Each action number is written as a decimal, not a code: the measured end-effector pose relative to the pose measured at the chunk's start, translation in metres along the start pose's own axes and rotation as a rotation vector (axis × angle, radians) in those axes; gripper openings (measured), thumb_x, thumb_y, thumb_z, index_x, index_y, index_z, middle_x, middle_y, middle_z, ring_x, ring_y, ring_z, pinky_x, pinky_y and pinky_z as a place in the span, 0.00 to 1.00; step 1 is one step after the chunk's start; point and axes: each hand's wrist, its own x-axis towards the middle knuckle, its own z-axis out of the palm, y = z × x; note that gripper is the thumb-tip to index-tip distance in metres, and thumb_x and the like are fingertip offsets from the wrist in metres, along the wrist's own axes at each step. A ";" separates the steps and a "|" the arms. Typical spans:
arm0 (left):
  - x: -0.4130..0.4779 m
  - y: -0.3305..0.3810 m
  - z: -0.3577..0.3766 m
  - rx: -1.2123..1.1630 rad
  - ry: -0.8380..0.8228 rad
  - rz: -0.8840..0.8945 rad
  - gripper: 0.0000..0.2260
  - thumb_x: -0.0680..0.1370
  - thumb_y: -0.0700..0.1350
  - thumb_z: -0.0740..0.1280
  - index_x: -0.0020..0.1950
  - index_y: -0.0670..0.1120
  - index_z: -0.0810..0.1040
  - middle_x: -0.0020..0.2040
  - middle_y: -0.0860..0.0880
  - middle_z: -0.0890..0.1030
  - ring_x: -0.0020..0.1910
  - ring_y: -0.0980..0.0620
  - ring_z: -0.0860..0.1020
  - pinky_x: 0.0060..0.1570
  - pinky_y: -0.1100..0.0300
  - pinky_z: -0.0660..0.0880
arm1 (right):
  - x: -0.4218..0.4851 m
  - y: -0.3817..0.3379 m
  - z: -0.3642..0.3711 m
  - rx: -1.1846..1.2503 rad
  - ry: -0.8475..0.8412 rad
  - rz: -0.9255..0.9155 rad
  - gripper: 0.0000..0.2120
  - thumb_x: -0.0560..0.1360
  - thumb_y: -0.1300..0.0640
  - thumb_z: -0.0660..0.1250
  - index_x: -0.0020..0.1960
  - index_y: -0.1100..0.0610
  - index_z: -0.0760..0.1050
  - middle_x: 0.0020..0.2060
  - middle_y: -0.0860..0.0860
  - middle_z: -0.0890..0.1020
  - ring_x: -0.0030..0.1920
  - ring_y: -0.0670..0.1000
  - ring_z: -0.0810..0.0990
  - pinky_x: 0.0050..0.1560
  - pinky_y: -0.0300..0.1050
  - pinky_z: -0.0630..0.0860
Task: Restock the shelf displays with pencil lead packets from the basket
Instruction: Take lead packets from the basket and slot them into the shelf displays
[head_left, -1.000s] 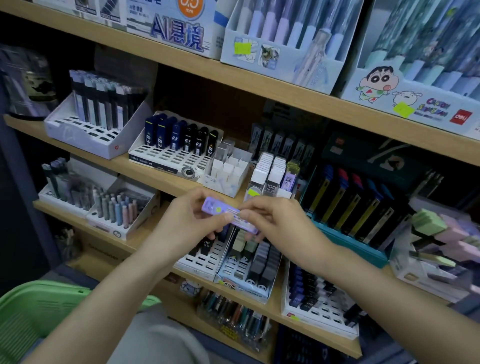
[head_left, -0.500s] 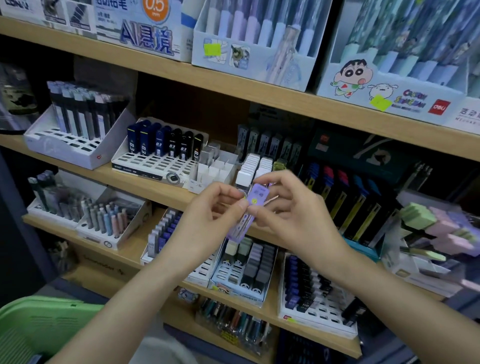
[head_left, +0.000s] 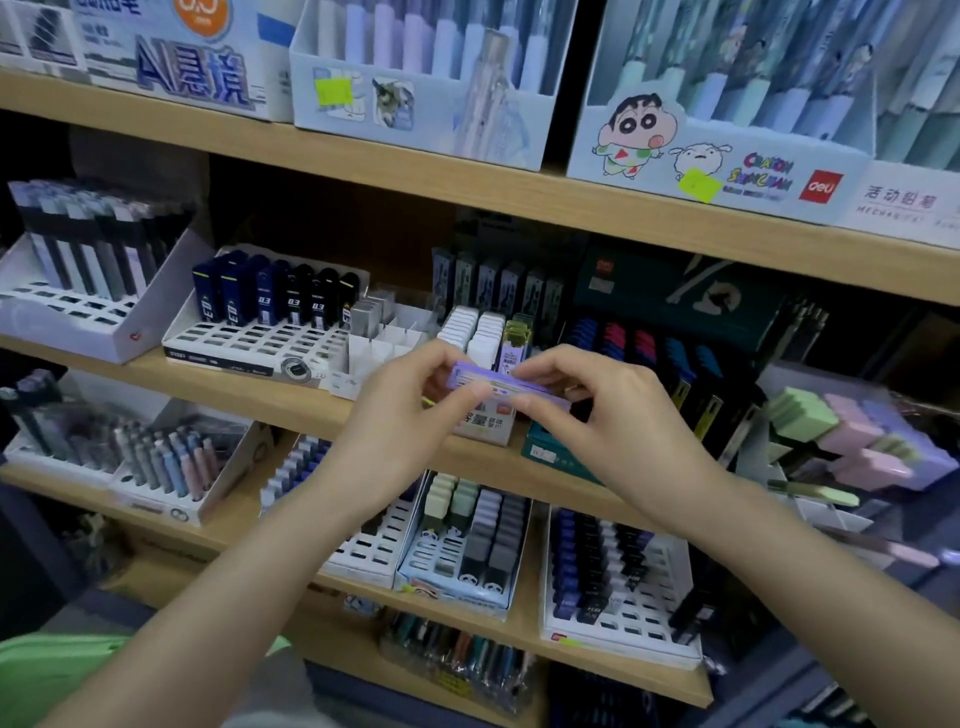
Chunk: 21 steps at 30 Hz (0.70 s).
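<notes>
I'm holding the packet (head_left: 498, 383) level in the air, just in front of the middle shelf (head_left: 260, 397). My left grip (head_left: 400, 415) is pinching its left end between thumb and fingertips, and my right grip (head_left: 597, 415) is pinching the right end the same way. The basket (head_left: 52, 660) is sitting low on my left, well apart from both.

I'm reading this as lining the packet up before slotting it in. The likeliest home is the display (head_left: 485, 428) right behind it, where a purple row (head_left: 511, 351) is standing beside the white rows (head_left: 475, 330).

To do it well, I'm planning to:
- let the left grip go;
- turn the packet upright with the right;
- match its printed face to that row;
- slide it down without knocking the neighbours.

The slot is looking narrow, so a light pinch near the top end should leave room below. The view is blurring there, so I cannot tell how full the row is.
</notes>
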 end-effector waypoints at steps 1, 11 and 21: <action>0.004 0.003 0.003 0.054 -0.011 0.041 0.02 0.76 0.46 0.68 0.43 0.52 0.77 0.38 0.54 0.79 0.38 0.59 0.76 0.39 0.68 0.72 | 0.002 0.001 -0.001 -0.057 -0.002 -0.024 0.11 0.75 0.49 0.67 0.57 0.49 0.78 0.48 0.40 0.80 0.50 0.40 0.78 0.52 0.41 0.77; 0.024 -0.005 0.006 0.509 0.058 0.277 0.06 0.80 0.44 0.62 0.57 0.50 0.70 0.53 0.55 0.72 0.54 0.58 0.70 0.50 0.66 0.66 | 0.035 0.006 -0.004 -0.020 0.162 -0.054 0.15 0.76 0.60 0.67 0.53 0.46 0.64 0.41 0.39 0.74 0.43 0.40 0.77 0.43 0.38 0.77; 0.022 -0.032 0.000 0.810 -0.081 0.260 0.17 0.80 0.44 0.60 0.69 0.46 0.67 0.65 0.50 0.68 0.67 0.52 0.65 0.65 0.58 0.62 | 0.073 0.013 0.011 -0.332 0.013 0.096 0.13 0.80 0.56 0.59 0.64 0.55 0.66 0.43 0.54 0.79 0.42 0.56 0.79 0.38 0.48 0.74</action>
